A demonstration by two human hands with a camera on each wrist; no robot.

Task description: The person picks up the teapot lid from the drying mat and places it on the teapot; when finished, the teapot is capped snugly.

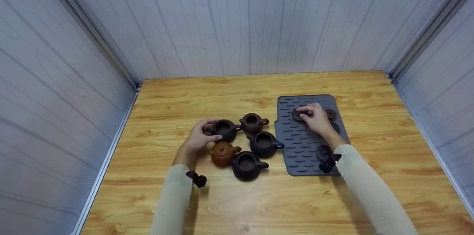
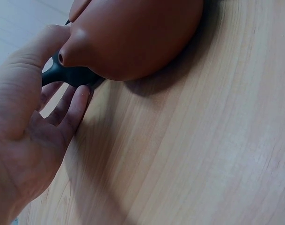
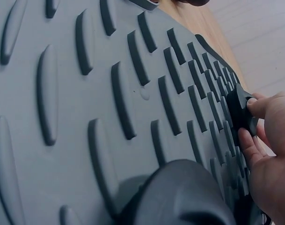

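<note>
On the wood-grain table (image 1: 237, 209) lies a grey ridged mat (image 1: 296, 155). Left of it, the left hand (image 1: 197, 135) curves thumb and fingers, moderately spread, around a lidless dark teapot (image 1: 223, 128), just beyond a lidded orange-brown teapot (image 1: 222, 156). The right hand (image 1: 318, 120), nearly closed, pinches a dark teapot lid (image 1: 296, 115) at the mat's far left part.
</note>
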